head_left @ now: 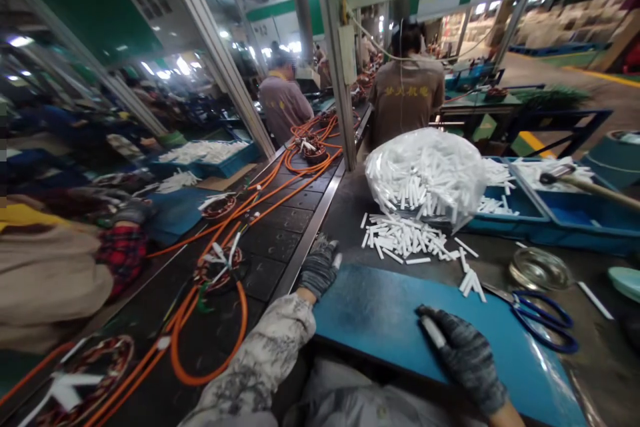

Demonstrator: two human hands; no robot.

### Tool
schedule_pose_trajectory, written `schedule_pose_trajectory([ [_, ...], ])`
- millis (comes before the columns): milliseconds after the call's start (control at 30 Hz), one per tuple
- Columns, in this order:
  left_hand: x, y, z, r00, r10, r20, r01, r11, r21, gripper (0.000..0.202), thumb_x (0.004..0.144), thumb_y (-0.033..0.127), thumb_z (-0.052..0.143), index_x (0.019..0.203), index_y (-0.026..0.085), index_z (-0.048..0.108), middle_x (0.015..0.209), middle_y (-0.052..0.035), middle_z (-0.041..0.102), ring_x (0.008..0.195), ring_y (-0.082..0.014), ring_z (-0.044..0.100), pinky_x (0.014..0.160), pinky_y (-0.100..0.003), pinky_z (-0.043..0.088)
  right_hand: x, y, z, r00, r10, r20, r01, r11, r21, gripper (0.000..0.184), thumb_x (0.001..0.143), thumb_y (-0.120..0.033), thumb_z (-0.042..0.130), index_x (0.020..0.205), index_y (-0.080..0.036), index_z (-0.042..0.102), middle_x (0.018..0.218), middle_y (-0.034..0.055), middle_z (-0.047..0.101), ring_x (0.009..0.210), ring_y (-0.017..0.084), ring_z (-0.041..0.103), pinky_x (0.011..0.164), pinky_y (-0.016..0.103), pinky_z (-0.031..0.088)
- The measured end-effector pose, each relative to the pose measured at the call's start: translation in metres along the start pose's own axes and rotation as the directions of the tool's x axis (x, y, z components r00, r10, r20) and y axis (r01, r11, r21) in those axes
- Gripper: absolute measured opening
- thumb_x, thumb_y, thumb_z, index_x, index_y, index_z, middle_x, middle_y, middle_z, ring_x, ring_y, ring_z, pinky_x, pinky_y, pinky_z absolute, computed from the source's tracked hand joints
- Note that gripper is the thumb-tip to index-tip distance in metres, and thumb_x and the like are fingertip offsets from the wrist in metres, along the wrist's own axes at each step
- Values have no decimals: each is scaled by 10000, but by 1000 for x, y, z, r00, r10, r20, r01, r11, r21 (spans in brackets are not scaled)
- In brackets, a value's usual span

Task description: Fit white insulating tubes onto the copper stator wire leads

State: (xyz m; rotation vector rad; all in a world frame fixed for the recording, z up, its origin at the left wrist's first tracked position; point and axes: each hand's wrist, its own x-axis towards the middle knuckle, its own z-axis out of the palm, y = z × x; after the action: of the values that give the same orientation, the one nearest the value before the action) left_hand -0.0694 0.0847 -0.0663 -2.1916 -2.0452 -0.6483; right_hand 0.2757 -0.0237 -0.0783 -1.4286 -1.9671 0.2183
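Note:
My left hand (319, 268), in a grey striped glove, rests where the conveyor's metal rail meets the worktable, beside the far left corner of a blue mat (370, 300). Its fingers point forward and I see nothing held. My right hand (463, 350), gloved alike, lies over the mat with fingers stretched out and thumb apart. Both thumbs look white. Scissors (543, 320) with blue handles lie at the mat's right side. Short white tubes (405, 238) are heaped beyond the mat, and a few loose ones (473, 282) reach its far edge.
A clear bag (425, 177) of white tubes stands behind the heap. Blue bins (565, 213), a hammer-like tool (595, 187) and a glass bowl (540, 268) are right. Wound coils (219, 265) with orange cables (245, 320) line the conveyor (280, 233). Co-workers (407, 90) sit ahead; another's sleeve (123, 253) is left.

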Motion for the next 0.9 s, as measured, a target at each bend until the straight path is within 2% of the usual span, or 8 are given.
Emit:
schedule_pose_trajectory([
  [133, -2, -4, 2, 1000, 20, -17, -20, 1000, -14, 357, 948, 259, 621, 1276, 171, 731, 1396, -147, 695, 1389, -316, 606, 1224, -469, 479, -2, 4, 5, 999, 31, 12, -31, 1000, -3, 411, 1033, -515, 512, 1107, -259, 825, 1026, 36, 821, 900, 239, 810, 859, 357, 676],
  [233, -1, -5, 5, 999, 36, -28, -37, 999, -29, 343, 944, 246, 621, 1252, 157, 745, 1398, -169, 689, 1387, -346, 604, 1226, -500, 480, -2, 6, 7, 998, 63, 20, -64, 998, 16, 414, 1021, -524, 514, 1098, -267, 829, 1036, 37, 820, 920, 241, 808, 891, 360, 667],
  [467, 0, -5, 6, 996, 77, -38, -79, 996, -53, 310, 941, 236, 614, 1206, 187, 768, 1322, -148, 736, 1352, -357, 629, 1239, -516, 469, 0, 10, 8, 987, 150, 54, -153, 987, 46, 433, 973, -559, 532, 1113, -274, 826, 1066, 27, 817, 975, 254, 802, 942, 382, 652],
  [667, 1, -5, 6, 994, 98, -40, -100, 994, -51, 276, 941, 242, 620, 1159, 179, 778, 1232, -126, 775, 1253, -312, 693, 1208, -527, 488, 0, 11, 10, 979, 196, 61, -199, 978, 57, 422, 948, -541, 540, 1105, -277, 830, 1080, 25, 815, 988, 244, 800, 955, 355, 642],
  [900, 1, -4, 8, 993, 105, -58, -108, 993, -45, 254, 939, 238, 626, 1137, 191, 778, 1244, -121, 770, 1259, -299, 686, 1213, -525, 473, -1, 13, 12, 978, 204, 45, -205, 978, 29, 457, 938, -568, 525, 1103, -273, 832, 1078, 41, 815, 992, 256, 799, 944, 355, 640],
])
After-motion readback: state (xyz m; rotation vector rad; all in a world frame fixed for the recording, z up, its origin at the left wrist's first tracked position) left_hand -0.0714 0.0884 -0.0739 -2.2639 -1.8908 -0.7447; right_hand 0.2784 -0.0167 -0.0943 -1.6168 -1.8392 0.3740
